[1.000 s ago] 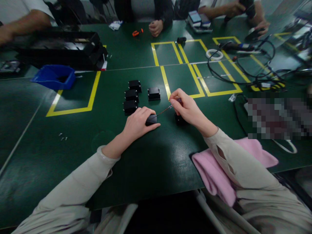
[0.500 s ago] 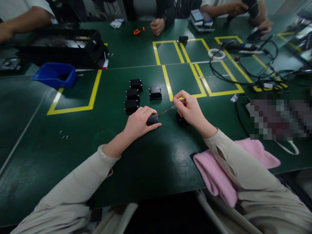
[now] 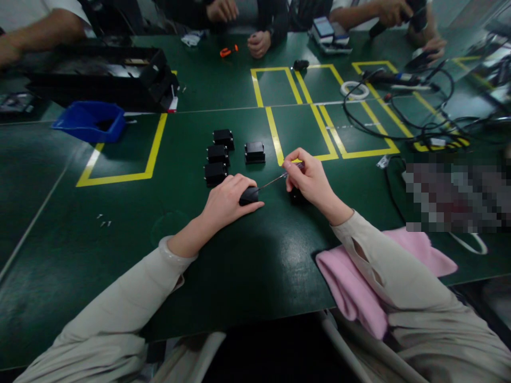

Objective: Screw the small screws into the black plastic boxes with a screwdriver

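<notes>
My left hand is closed around a small black box on the green table. Between the fingers of my right hand is a thin screwdriver, its shaft slanting left and its tip at the right side of that box. Another black part lies under my right hand, mostly hidden by it. Beyond my left hand sit several similar boxes, among them a black box close to my knuckles and a separate black box farther right.
Small screws lie at the left. A blue bin stands before a black tray. A pink cloth is under my right forearm. Black cables spread at the right. Co-workers' hands, one resting hand among them, are across the table.
My hands, the box and the screwdriver hold nearly the same place. Across the table, a co-worker's second hand has come into view at the top.
</notes>
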The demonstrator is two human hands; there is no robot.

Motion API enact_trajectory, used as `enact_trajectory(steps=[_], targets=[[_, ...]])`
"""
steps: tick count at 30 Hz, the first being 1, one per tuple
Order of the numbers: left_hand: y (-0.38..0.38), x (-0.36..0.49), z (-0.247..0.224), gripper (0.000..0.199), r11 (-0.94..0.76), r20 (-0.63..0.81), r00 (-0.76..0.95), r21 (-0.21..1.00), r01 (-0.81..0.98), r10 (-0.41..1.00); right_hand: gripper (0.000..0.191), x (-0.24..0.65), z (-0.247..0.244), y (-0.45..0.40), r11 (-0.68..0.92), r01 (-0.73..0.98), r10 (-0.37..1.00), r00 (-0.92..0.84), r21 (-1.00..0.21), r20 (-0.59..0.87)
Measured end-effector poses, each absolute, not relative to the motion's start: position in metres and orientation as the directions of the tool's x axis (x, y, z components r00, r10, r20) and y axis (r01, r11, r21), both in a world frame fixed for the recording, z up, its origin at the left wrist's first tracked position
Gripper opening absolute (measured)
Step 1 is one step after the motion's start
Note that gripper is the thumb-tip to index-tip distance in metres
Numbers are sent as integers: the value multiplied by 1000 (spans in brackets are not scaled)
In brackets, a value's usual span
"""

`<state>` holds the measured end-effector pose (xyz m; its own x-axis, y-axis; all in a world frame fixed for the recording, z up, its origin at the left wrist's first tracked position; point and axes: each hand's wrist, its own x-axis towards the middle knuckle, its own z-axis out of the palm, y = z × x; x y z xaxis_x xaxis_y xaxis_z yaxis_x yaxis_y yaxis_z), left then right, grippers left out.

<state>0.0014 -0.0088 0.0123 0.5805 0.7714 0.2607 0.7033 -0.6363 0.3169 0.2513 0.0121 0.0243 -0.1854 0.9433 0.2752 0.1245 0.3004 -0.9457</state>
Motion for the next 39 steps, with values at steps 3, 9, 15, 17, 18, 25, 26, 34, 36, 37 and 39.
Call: enact_trajectory(steps=[3, 9, 15, 17, 18, 25, 26, 34, 36, 37, 39], targets=[[-9, 0, 12, 36, -641, 269, 581, 310, 703, 768, 42, 251, 24, 13, 254, 94, 950, -211, -963, 230], [-10, -1, 14, 36, -630, 253, 577, 314, 710, 777, 46, 251, 23, 13, 203, 85, 961, -208, -975, 182], [-11, -2, 14, 37, -630, 247, 579, 308, 713, 777, 51, 251, 22, 10, 203, 87, 963, -198, -975, 183], [-11, -2, 14, 37, -633, 252, 580, 307, 711, 774, 52, 251, 22, 10, 208, 86, 964, -189, -974, 189], [-11, -2, 14, 37, -632, 254, 579, 309, 710, 775, 53, 251, 22, 9, 207, 86, 964, -185, -975, 189], [-12, -2, 15, 35, -622, 251, 569, 322, 714, 783, 53, 252, 25, 8, 201, 78, 965, -186, -977, 184], [-12, -1, 15, 35, -622, 250, 569, 322, 714, 783, 52, 252, 25, 9, 201, 90, 965, -192, -975, 181], [-11, -1, 15, 36, -625, 252, 572, 329, 708, 781, 33, 254, 23, 16, 201, 66, 958, -222, -977, 182], [-11, -1, 15, 35, -622, 249, 570, 331, 709, 783, 30, 255, 23, 16, 209, 70, 955, -231, -975, 188], [-11, -1, 15, 36, -622, 249, 570, 331, 710, 783, 29, 256, 23, 16, 211, 75, 954, -233, -975, 189], [-11, -1, 15, 36, -621, 249, 570, 332, 710, 783, 30, 256, 23, 16, 216, 88, 954, -232, -972, 191]])
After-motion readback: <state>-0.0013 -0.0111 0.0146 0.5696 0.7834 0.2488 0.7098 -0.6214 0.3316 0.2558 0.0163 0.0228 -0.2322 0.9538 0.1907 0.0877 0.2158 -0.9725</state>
